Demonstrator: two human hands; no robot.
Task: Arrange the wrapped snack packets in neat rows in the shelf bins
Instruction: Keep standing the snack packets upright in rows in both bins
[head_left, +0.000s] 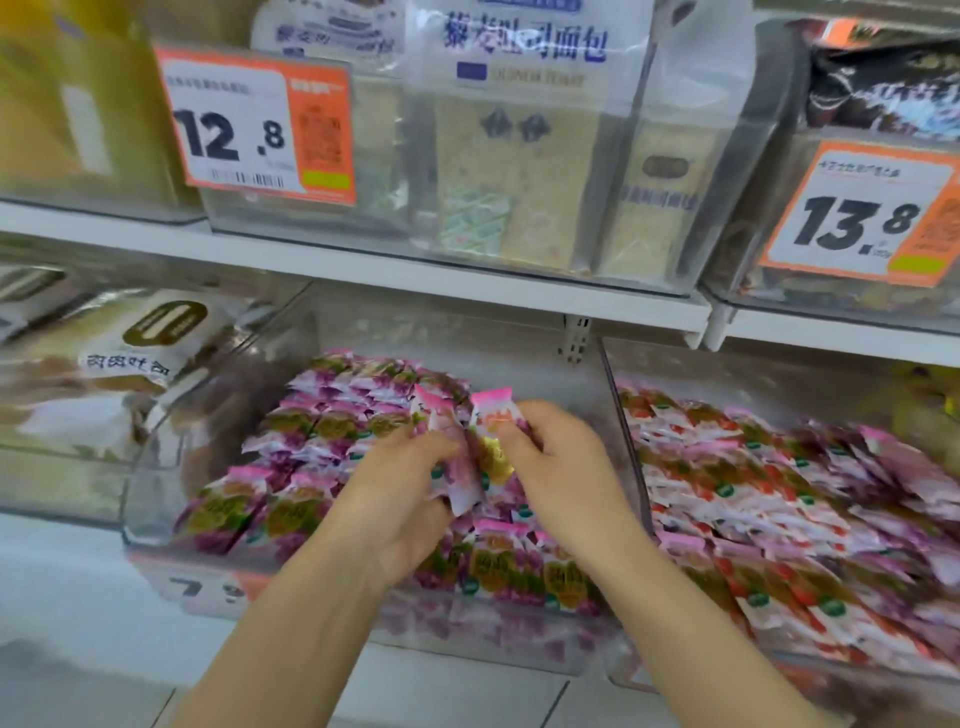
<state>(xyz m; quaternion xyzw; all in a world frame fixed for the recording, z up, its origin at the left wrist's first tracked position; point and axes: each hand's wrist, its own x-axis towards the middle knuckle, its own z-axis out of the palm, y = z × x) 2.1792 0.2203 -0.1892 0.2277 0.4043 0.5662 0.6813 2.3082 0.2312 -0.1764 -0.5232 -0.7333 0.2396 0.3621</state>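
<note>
A clear plastic bin (156, 499) on the lower shelf holds many pink and purple snack packets (332, 415) laid in rows. Both my hands are over its middle. My left hand (400, 493) grips a few pink packets (457, 483) standing on edge. My right hand (561, 467) pinches another pink packet (493, 415) whose top sticks up above my fingers. The two hands nearly touch.
To the right, a second clear bin holds red and pink packets (769, 499). A bin of bread bags (130, 353) sits to the left. The upper shelf (363, 270) carries toast bags and price tags 12.8 (249, 124) and 13.8 (857, 213).
</note>
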